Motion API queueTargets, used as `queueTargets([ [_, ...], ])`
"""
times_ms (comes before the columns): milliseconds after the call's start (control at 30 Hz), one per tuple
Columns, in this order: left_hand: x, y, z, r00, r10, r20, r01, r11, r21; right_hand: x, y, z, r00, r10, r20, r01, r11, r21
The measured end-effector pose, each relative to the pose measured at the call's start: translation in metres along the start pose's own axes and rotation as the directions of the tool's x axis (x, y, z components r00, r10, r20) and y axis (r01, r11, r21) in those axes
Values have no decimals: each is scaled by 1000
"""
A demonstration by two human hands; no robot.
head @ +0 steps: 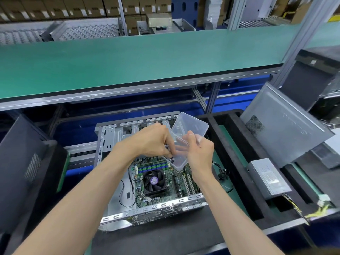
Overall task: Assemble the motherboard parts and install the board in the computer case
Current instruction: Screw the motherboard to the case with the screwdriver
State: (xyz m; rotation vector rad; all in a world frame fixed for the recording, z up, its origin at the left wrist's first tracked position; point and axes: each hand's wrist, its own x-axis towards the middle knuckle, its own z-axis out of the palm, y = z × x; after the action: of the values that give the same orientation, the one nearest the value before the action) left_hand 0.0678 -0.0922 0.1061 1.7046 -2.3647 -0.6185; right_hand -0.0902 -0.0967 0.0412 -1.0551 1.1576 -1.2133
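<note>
A: What are the hands doing?

B: The right hand [199, 150] is gripping a clear box [181, 159], its fingers [190, 135] curling over the rim by the open lid [190, 126]. The left hand [152, 139] is reaching into it, fingers [170, 150] pinching what I'd judge to be small screws, though they're too small to be sure.

A: And the board?

B: The board [161, 179] is lying inside the case [147, 208], directly below the fingers, with its fan [153, 181] just beneath them. It's looking seated but probably not yet screwed down.

A: What could be going wrong?

B: The box is hanging tilted right over the board. If the grip is slipping or the box is tipping further, screws may be spilling onto the board and lodging among the slots. A loose pinch could be dropping one into the fan too.
</note>
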Motion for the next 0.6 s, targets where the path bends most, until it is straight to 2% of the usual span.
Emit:
queueTargets([
  [133,5,-2,-2,999,-3,45,3,1000,9,2,0,-1,1000,31,0,-31,999,32],
  [333,8,0,-2,1000,15,10,-15,1000,20,3,-3,-3,999,43,7,-43,999,34],
  [600,5,3,0,999,30,-12,-31,998,-62,5,-4,-3,999,32,-7,-32,998,46],
])
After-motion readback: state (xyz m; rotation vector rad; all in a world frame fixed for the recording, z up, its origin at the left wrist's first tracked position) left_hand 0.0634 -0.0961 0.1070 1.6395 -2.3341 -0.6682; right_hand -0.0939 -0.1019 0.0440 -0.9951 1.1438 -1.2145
